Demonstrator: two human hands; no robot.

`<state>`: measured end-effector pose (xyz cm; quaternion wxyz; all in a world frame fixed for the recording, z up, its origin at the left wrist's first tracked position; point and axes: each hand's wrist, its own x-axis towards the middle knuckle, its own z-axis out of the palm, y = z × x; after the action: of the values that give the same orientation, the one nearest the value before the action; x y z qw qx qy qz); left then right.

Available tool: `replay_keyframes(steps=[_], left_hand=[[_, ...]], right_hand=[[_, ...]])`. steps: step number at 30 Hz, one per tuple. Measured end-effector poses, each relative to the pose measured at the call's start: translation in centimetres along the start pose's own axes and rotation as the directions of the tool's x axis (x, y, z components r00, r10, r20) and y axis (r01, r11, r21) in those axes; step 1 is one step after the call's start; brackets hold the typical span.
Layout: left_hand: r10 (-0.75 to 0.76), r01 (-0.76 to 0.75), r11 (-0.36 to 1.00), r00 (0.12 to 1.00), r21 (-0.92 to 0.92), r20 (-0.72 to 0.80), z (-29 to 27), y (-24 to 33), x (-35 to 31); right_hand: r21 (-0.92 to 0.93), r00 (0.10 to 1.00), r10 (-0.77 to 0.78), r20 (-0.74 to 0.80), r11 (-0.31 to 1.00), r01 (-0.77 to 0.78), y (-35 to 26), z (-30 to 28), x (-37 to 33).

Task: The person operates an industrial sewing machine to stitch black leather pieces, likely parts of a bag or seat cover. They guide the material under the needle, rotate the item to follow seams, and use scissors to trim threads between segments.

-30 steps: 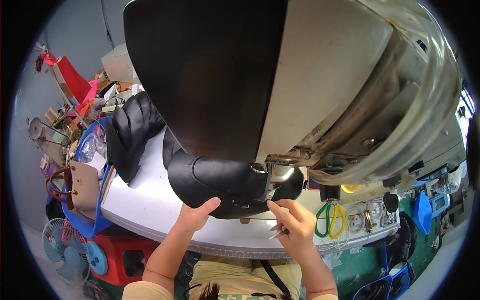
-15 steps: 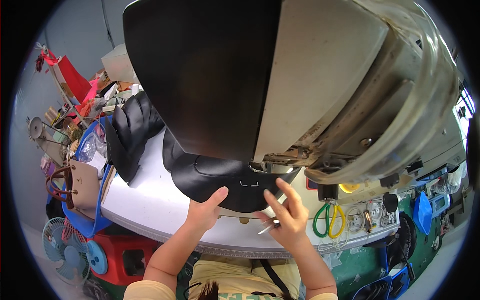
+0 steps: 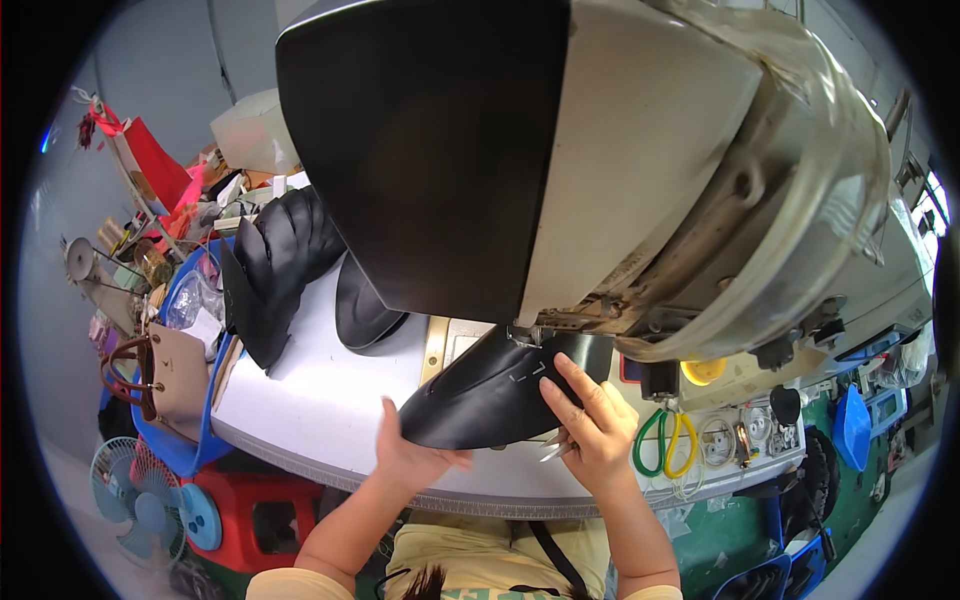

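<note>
A curved black leather-like piece (image 3: 470, 405) with white corner marks lies under the needle area of a sewing machine (image 3: 430, 150). Its far right part is hidden by the machine head. My left hand (image 3: 408, 462) is at the piece's left tip, thumb raised and fingers apart along the near edge; it is slightly blurred. With two fingers laid on the piece beside the marks, my right hand (image 3: 603, 440) keeps a small pointed metal tool (image 3: 553, 452) in its curled fingers. The tool's exact kind is hidden.
Another black piece (image 3: 365, 312) lies left of the machine, before a stack of black pieces (image 3: 283, 265). Green and yellow looped handles (image 3: 680, 447) and bobbins (image 3: 712, 440) sit at right. A beige handbag (image 3: 185, 370) and blue fan (image 3: 135, 495) stand at left.
The black piece has turned, its left end swinging toward me and away from the other black piece. My left hand has moved down to that end; my right fingers have come onto the piece.
</note>
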<state>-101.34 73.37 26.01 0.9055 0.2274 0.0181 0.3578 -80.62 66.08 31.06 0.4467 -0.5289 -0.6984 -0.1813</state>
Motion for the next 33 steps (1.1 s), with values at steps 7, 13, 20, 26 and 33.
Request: replay_keyframes(steps=[7, 13, 20, 26, 33], left_hand=[[-0.057, 0.099, 0.968, 0.982, 0.229, -0.183, -3.3, 3.4, 0.1], [0.081, 0.014, 0.934, 0.964, 0.356, -0.251, -2.3, 1.4, -2.2], [0.147, -0.072, 0.857, 0.983, 0.511, -0.108, 0.8, -2.3, -4.3], [0.170, -0.085, 0.860, 0.977, 0.504, -0.126, 1.5, -3.1, -4.3], [0.229, -0.139, 0.801, 0.970, 0.582, -0.084, 2.1, -4.2, -2.8]], right_hand=[[-0.119, 0.997, -0.006, 0.073, 0.993, 0.014, -0.9, -0.7, 0.0], [-0.055, 0.997, 0.039, 0.060, 0.998, -0.035, -0.7, -1.0, 0.2], [0.172, 0.989, 0.119, 0.090, 0.976, -0.133, 1.6, -1.9, 0.6], [0.218, 0.979, 0.139, 0.150, 0.961, -0.170, 2.0, -2.1, 0.6], [0.296, 0.964, 0.205, 0.168, 0.922, -0.248, 3.8, -1.5, 1.2]])
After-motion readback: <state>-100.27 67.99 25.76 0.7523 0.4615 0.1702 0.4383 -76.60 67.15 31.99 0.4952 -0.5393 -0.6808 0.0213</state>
